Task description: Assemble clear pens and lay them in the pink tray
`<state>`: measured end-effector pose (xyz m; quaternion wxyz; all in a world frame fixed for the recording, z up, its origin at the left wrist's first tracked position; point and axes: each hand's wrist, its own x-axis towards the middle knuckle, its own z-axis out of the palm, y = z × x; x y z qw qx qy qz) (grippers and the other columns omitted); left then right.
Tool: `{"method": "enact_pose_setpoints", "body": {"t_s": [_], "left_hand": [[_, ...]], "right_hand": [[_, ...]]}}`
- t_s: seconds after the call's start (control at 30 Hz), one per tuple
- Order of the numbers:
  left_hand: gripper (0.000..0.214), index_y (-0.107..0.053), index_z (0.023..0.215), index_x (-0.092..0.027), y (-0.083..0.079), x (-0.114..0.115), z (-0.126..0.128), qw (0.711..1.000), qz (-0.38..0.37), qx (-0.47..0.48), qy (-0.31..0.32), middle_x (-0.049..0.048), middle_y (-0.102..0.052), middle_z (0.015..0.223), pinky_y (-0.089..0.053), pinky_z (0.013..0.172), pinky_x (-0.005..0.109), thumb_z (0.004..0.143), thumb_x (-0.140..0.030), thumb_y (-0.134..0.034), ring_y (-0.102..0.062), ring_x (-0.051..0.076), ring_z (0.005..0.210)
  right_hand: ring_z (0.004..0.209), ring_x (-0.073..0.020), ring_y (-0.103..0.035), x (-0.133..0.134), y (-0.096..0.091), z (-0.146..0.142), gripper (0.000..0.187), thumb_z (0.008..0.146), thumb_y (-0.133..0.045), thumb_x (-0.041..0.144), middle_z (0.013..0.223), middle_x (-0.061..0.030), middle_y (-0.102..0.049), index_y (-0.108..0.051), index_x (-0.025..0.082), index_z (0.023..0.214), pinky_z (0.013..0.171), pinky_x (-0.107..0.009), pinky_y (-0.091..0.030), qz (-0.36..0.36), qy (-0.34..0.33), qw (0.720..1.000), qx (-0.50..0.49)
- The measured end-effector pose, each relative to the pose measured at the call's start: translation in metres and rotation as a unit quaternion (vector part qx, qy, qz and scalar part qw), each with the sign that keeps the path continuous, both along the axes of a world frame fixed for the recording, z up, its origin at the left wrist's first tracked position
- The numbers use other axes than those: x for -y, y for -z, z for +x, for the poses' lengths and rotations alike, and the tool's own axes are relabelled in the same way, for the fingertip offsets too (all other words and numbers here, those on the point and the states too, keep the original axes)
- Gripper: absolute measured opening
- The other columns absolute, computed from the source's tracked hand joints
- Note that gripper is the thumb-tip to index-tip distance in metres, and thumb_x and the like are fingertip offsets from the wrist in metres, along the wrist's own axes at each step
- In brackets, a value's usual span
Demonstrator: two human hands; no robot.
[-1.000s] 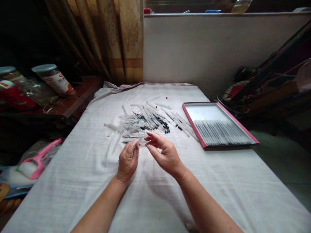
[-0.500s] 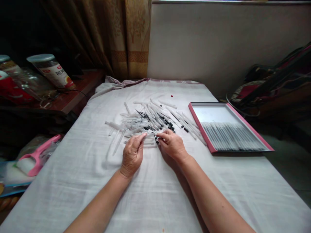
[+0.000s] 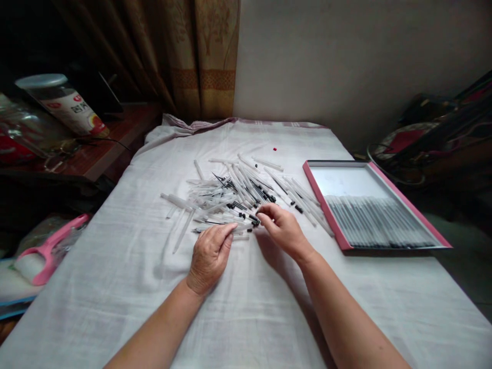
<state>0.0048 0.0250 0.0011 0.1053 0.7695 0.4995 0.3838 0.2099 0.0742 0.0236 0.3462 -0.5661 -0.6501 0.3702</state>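
Observation:
A loose heap of clear plastic pen barrels, thin refills and small black tips lies on a white cloth in the middle of the table. My left hand rests at the heap's near edge, fingers together, pinching a clear barrel against the cloth. Just to its right, my right hand reaches into the heap, thumb and forefinger pinched on a small black tip. To the right stands a pink-rimmed tray with a neat row of several assembled pens.
Jars with pale lids stand on a dark wooden shelf at the left. A pink-handled tool lies lower left. Curtains hang behind, and bags and cables fill the right side. A tiny red piece lies on the cloth's far part.
Both hands came down from a raised position onto the cloth and moved forward to the heap's near edge. The right hand went from open fingers to a pinch among the black tips.

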Motion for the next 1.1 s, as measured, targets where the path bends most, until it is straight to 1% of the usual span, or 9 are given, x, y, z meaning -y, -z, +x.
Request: {"method": "enact_pose_setpoints", "body": {"t_s": [0.03, 0.1, 0.17, 0.23, 0.4, 0.53, 0.63, 0.8, 1.1], "left_hand": [[0.027, -0.062, 0.117, -0.023, 0.000, 0.000, 0.000, 1.000, 0.005, -0.001, 0.002, 0.0062, -0.072, 0.102, -0.051, 0.086, 0.032, 0.096, -0.024, -0.046, -0.066, 0.018, 0.095], [0.026, -0.062, 0.117, -0.023, 0.001, 0.000, 0.001, 1.000, 0.017, -0.008, 0.006, 0.0060, -0.072, 0.101, -0.052, 0.085, 0.032, 0.095, -0.023, -0.047, -0.066, 0.018, 0.093], [0.026, -0.062, 0.117, -0.022, 0.000, 0.000, 0.002, 0.999, 0.032, -0.024, 0.010, 0.0060, -0.072, 0.100, -0.052, 0.083, 0.031, 0.095, -0.023, -0.047, -0.067, 0.018, 0.091], [0.026, -0.061, 0.117, -0.022, -0.002, 0.001, 0.005, 0.998, 0.043, -0.046, 0.015, 0.0062, -0.073, 0.100, -0.053, 0.082, 0.032, 0.095, -0.023, -0.047, -0.067, 0.019, 0.091], [0.029, -0.058, 0.123, -0.022, -0.004, 0.000, 0.018, 0.997, 0.032, -0.065, 0.025, 0.0068, -0.073, 0.103, -0.054, 0.083, 0.030, 0.096, -0.022, -0.046, -0.069, 0.018, 0.092], [0.032, -0.056, 0.126, -0.023, 0.000, -0.003, 0.030, 0.999, 0.011, -0.027, 0.018, 0.0065, -0.072, 0.107, -0.055, 0.085, 0.027, 0.095, -0.020, -0.048, -0.069, 0.017, 0.094], [0.034, -0.056, 0.127, -0.024, 0.004, -0.004, 0.033, 0.999, 0.000, -0.013, 0.029, 0.0065, -0.071, 0.108, -0.055, 0.085, 0.026, 0.094, -0.018, -0.049, -0.069, 0.016, 0.095], [0.034, -0.057, 0.127, -0.023, 0.002, -0.004, 0.028, 0.999, -0.019, 0.008, 0.049, 0.0066, -0.071, 0.106, -0.055, 0.082, 0.024, 0.094, -0.017, -0.050, -0.069, 0.015, 0.094], [0.033, -0.057, 0.126, -0.021, -0.001, -0.002, 0.028, 0.998, -0.024, -0.017, 0.060, 0.0070, -0.071, 0.102, -0.055, 0.079, 0.026, 0.094, -0.016, -0.049, -0.068, 0.016, 0.090]], "right_hand": [[0.065, -0.0138, -0.058, 0.005, 0.004, 0.004, 0.019, 0.082, -0.061, 0.038, 0.082, -0.0045, -0.068, -0.064, 0.020, 0.087, 0.057, -0.024, -0.044, -0.040, 0.034, 0.991, -0.123], [0.054, -0.0102, -0.053, 0.014, 0.009, 0.009, 0.027, 0.074, -0.070, 0.043, 0.075, -0.0024, -0.067, -0.063, 0.019, 0.086, 0.043, -0.019, -0.035, -0.128, 0.076, 0.934, -0.326], [0.049, -0.0074, -0.050, 0.021, 0.011, 0.011, 0.034, 0.066, -0.077, 0.040, 0.071, -0.0005, -0.066, -0.065, 0.020, 0.090, 0.038, -0.016, -0.030, -0.178, 0.086, 0.878, -0.437], [0.049, -0.0064, -0.050, 0.023, 0.010, 0.010, 0.037, 0.063, -0.080, 0.037, 0.069, 0.0005, -0.066, -0.068, 0.020, 0.094, 0.038, -0.015, -0.032, -0.190, 0.078, 0.852, -0.481], [0.052, -0.0075, -0.054, 0.017, 0.008, 0.013, 0.033, 0.063, -0.082, 0.039, 0.069, -0.0003, -0.068, -0.067, 0.020, 0.086, 0.041, -0.015, -0.038, -0.192, 0.067, 0.835, -0.511], [0.046, -0.0066, -0.047, 0.013, 0.012, 0.019, 0.034, 0.057, -0.085, 0.040, 0.058, 0.0033, -0.061, -0.066, 0.021, 0.077, 0.040, -0.015, -0.035, -0.196, 0.102, 0.815, -0.535], [0.046, -0.0057, -0.043, 0.012, 0.014, 0.019, 0.032, 0.055, -0.086, 0.036, 0.057, 0.0039, -0.058, -0.068, 0.020, 0.077, 0.041, -0.016, -0.035, -0.189, 0.106, 0.812, -0.542], [0.050, -0.0061, -0.046, 0.012, 0.017, 0.014, 0.027, 0.059, -0.082, 0.028, 0.069, -0.0007, -0.066, -0.071, 0.019, 0.081, 0.046, -0.018, -0.035, -0.202, 0.066, 0.838, -0.503], [0.050, -0.0065, -0.043, 0.016, 0.020, 0.013, 0.022, 0.067, -0.078, 0.028, 0.057, 0.0040, -0.055, -0.073, 0.019, 0.086, 0.050, -0.020, -0.033, -0.175, 0.024, 0.870, -0.461]]}}
